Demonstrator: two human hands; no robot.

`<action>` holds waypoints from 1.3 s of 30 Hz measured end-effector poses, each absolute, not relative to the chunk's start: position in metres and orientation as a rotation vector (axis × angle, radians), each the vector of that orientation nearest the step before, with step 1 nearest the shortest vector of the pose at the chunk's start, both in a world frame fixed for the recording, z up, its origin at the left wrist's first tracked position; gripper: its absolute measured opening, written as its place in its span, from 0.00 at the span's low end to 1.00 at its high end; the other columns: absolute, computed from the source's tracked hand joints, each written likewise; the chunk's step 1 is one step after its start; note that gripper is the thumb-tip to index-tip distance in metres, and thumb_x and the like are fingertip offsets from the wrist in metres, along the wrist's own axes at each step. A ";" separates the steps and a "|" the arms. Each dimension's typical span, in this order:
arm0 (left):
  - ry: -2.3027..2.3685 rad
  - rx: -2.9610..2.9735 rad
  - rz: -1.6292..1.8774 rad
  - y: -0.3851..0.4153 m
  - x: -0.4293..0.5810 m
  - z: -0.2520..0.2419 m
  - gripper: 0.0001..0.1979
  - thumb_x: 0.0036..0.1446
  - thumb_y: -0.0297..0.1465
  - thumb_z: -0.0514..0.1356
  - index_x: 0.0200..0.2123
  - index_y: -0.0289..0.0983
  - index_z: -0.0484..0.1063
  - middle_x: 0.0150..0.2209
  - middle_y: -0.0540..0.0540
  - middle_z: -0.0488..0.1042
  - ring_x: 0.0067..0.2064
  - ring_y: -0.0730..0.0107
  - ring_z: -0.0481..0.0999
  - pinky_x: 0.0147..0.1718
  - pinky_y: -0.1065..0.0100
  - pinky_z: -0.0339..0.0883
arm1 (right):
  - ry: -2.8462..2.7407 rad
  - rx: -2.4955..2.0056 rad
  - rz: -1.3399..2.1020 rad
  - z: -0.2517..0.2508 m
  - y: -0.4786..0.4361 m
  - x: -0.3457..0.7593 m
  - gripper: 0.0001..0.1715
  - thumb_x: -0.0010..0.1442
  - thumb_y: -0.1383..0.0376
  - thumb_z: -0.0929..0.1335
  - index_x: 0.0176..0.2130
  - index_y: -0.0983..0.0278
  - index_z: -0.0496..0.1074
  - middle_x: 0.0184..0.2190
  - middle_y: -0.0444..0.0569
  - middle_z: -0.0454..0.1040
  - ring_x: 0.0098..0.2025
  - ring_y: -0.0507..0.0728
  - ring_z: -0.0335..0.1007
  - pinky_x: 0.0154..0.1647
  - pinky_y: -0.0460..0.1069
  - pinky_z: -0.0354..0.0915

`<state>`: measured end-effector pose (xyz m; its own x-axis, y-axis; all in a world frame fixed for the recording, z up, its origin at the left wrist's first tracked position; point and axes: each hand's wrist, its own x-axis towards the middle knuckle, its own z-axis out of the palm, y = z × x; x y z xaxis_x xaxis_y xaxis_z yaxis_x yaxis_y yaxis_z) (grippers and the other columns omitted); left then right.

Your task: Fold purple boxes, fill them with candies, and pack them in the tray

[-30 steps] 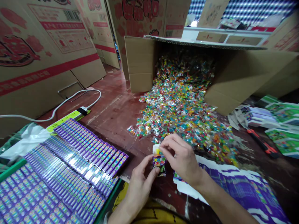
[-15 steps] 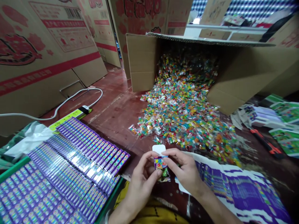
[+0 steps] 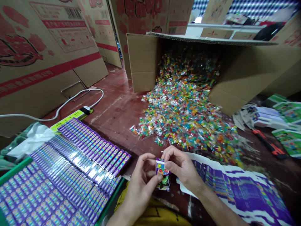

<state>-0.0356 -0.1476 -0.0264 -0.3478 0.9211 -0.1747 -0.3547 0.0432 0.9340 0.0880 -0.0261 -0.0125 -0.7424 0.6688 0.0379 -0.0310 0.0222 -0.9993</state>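
Small purple box (image 3: 162, 172) is between both hands at the near side of the table (image 3: 110, 103). Fingers of the left hand (image 3: 144, 182) close around its side, thumb on the front; those of the right hand (image 3: 181, 168) pinch its top end. Its printed card looks light, smooth and fairly stiff, likely to crease if squeezed, so the side edges seem the best hold. Beyond, a carton (image 3: 143, 62) on its side holds part of a heap of clear candy packets (image 3: 183, 113); a green tray (image 3: 16, 171) contains tight rows of similar boxes (image 3: 72, 166).
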 end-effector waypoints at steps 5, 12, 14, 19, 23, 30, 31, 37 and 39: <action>1.385 0.825 1.457 -0.153 -0.042 -0.025 0.21 0.60 0.29 0.62 0.55 0.45 0.61 0.44 0.46 0.73 0.43 0.64 0.78 0.42 0.67 0.72 | -1.788 -0.894 1.920 -0.006 -0.018 0.085 0.13 0.56 0.58 0.75 0.35 0.63 0.72 0.30 0.43 0.74 0.33 0.53 0.70 0.36 0.47 0.66; 1.351 0.855 1.399 -0.158 -0.047 -0.028 0.24 0.62 0.29 0.61 0.60 0.47 0.62 0.48 0.44 0.73 0.47 0.62 0.77 0.47 0.65 0.71 | -1.909 -0.894 1.844 -0.006 -0.013 0.083 0.13 0.59 0.59 0.73 0.28 0.64 0.71 0.25 0.42 0.72 0.28 0.52 0.68 0.30 0.47 0.64; 1.355 0.835 1.392 -0.158 -0.046 -0.028 0.23 0.62 0.29 0.62 0.59 0.47 0.65 0.48 0.45 0.74 0.47 0.63 0.77 0.46 0.67 0.71 | -2.025 -0.882 1.627 -0.003 -0.018 0.084 0.14 0.62 0.59 0.70 0.28 0.63 0.72 0.26 0.44 0.73 0.29 0.53 0.69 0.32 0.48 0.65; 1.402 0.787 1.416 -0.157 -0.048 -0.029 0.17 0.62 0.30 0.62 0.53 0.46 0.67 0.46 0.48 0.74 0.46 0.66 0.76 0.46 0.69 0.71 | -2.441 -0.625 1.045 0.008 -0.034 0.093 0.13 0.61 0.58 0.72 0.44 0.61 0.75 0.44 0.51 0.76 0.48 0.61 0.71 0.50 0.55 0.68; 1.548 0.856 1.353 -0.164 -0.053 -0.034 0.16 0.63 0.29 0.60 0.53 0.45 0.65 0.47 0.47 0.72 0.44 0.67 0.77 0.43 0.68 0.73 | -2.681 -0.587 0.539 -0.002 -0.052 0.091 0.37 0.52 0.58 0.76 0.58 0.66 0.68 0.63 0.58 0.64 0.65 0.70 0.55 0.63 0.65 0.59; 1.783 0.850 1.274 -0.189 -0.069 -0.031 0.15 0.62 0.31 0.59 0.52 0.44 0.64 0.43 0.48 0.71 0.37 0.70 0.77 0.34 0.71 0.75 | -2.729 -0.436 0.478 -0.026 -0.078 0.070 0.41 0.57 0.55 0.71 0.62 0.72 0.62 0.69 0.59 0.53 0.71 0.69 0.44 0.69 0.65 0.51; 1.805 0.839 1.283 -0.191 -0.071 -0.031 0.16 0.62 0.31 0.59 0.52 0.44 0.63 0.43 0.48 0.71 0.37 0.69 0.77 0.33 0.71 0.75 | -2.732 -0.443 0.494 -0.028 -0.080 0.068 0.43 0.55 0.55 0.71 0.63 0.72 0.60 0.70 0.59 0.52 0.71 0.69 0.42 0.69 0.65 0.51; 1.878 0.917 1.268 -0.190 -0.076 -0.035 0.16 0.61 0.33 0.60 0.51 0.43 0.63 0.41 0.48 0.71 0.38 0.68 0.78 0.33 0.69 0.76 | -2.592 -0.457 0.436 -0.043 -0.087 0.059 0.38 0.55 0.60 0.71 0.60 0.76 0.62 0.65 0.66 0.60 0.70 0.69 0.46 0.68 0.65 0.53; 1.951 0.998 1.240 -0.193 -0.077 -0.039 0.17 0.61 0.33 0.60 0.52 0.43 0.62 0.39 0.49 0.71 0.36 0.68 0.77 0.29 0.71 0.75 | -2.583 -0.475 0.458 -0.045 -0.090 0.058 0.38 0.55 0.58 0.71 0.58 0.75 0.63 0.64 0.66 0.61 0.70 0.70 0.47 0.67 0.66 0.53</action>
<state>-0.0771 -0.1925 -0.0386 -0.5275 0.8438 -0.0991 0.2688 0.2764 0.9227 0.0580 -0.0897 -0.0452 -0.8291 0.4045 0.3859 0.2470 0.8843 -0.3961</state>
